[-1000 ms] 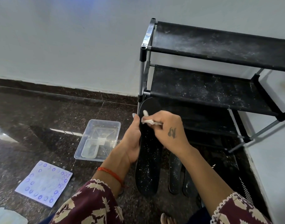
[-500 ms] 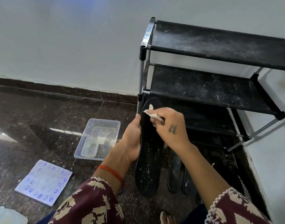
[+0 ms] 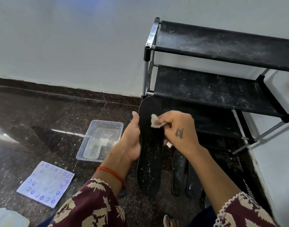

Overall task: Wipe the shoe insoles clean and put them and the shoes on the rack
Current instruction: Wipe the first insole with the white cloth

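So this is somewhere in the middle of the wiping, I'd say. The left hand (image 3: 130,141) is wrapped around the edge of a long black foam insole (image 3: 149,154) and holds it up off the dark speckled stone floor (image 3: 42,122), toe end pointing at the black fabric-shelved metal shoe rack (image 3: 222,89). The right hand (image 3: 176,128) is pinching a small crumpled white wipe (image 3: 156,121) and pressing it onto the upper part of the insole. The top bit looks cleaner, but the lower half is covered in white specks, so lots left there. Two more dusty black insoles (image 3: 186,176) lie on the floor just beside it, apparently untouched. Nothing sits on the rack shelves that I can see, so all the putting away is left. There's a clear plastic tub (image 3: 106,126) off to the left.
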A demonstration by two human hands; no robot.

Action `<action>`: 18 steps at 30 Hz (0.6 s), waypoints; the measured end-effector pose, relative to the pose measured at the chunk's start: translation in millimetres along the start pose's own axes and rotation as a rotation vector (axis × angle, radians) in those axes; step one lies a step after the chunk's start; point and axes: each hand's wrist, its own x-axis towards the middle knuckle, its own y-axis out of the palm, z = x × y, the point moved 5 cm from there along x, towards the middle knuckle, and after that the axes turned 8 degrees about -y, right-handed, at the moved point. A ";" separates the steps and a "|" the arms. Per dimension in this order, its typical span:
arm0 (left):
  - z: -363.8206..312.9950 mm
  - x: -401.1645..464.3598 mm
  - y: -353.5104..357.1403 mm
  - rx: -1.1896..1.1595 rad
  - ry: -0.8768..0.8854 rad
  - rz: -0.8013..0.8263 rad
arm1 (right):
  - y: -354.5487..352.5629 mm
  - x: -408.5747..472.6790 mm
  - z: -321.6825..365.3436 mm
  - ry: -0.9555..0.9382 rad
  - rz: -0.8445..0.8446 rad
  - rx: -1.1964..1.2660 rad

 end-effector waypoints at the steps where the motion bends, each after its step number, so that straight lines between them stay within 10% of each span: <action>1: 0.3 -0.4 0.4 0.006 -0.005 0.002 | -1.9 -0.2 -1.6 0.041 -0.055 -0.006; 14: -3.5 0.6 -13.1 0.057 0.043 -0.152 | 14.1 -8.2 22.9 -0.065 0.371 0.143; 18: -0.1 -1.6 -2.5 0.041 -0.005 -0.059 | 0.5 -4.6 -1.1 0.073 0.145 -0.083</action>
